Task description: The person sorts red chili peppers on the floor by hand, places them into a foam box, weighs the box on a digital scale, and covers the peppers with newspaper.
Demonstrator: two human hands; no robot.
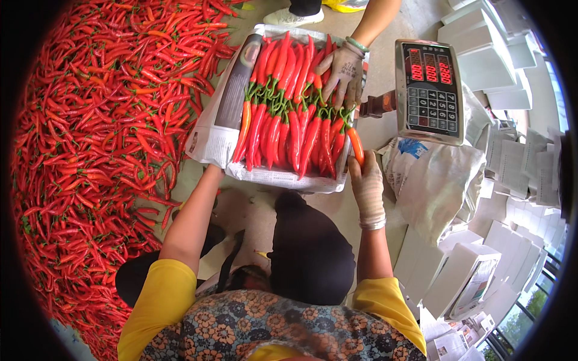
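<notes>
Red chili peppers [284,108] lie in two rows, stems toward the middle, in a box lined with newspaper [216,144]. My right hand [366,180], in a pale knitted glove, holds an orange-red chili pepper [355,143] by its tip at the box's near right corner, stem pointing away from me. My left arm reaches to the near left corner of the box, where the newspaper hides the hand. A co-worker's gloved hand [345,72], with a bangle at the wrist, rests on the peppers at the far right of the box.
A large heap of red chili peppers [104,135] covers the floor at left. A digital scale display [429,90] stands right of the box, above a white plastic sack [438,185]. White foam boxes [460,275] are stacked at right. A co-worker's shoe [293,18] is beyond the box.
</notes>
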